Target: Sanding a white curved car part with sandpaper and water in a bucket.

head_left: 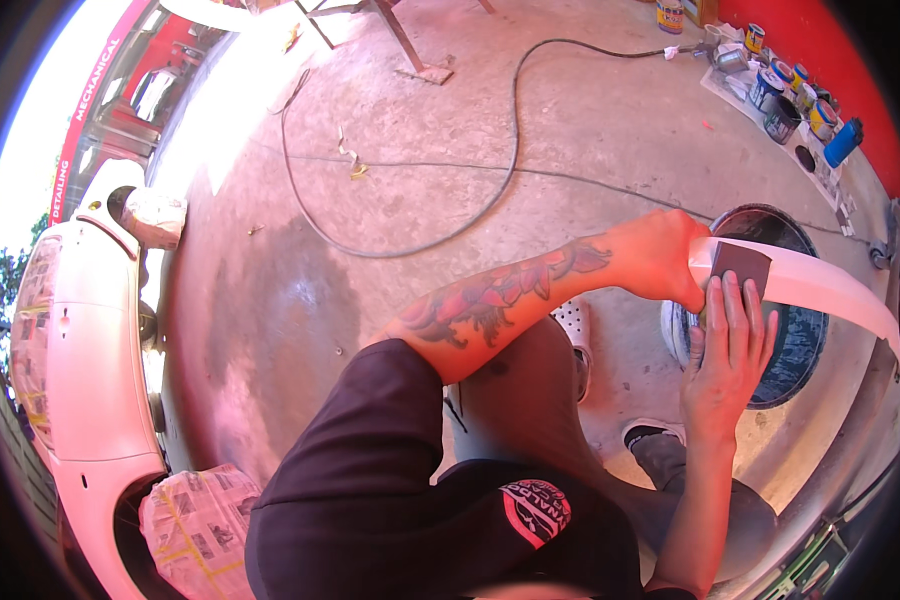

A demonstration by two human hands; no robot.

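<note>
The left hand [675,255] was curled tightly around the left end of a long, curved white panel [832,287] above a round black bucket [767,222] with a mottled blue-grey interior. The right hand [727,340], fingers extended, lay over a dark grey rectangular sheet [742,264] on the panel. Small multicoloured cans [770,84] stood nearby, contents indistinct.

A vehicle body-and-paint workshop: a pale car body [105,350] patched with taped masking paper [202,530] stands far left of the left hand [675,258]; beyond and right of that hand, cans [768,84] cluster by a red wall [815,40], above bare concrete [420,120].
</note>
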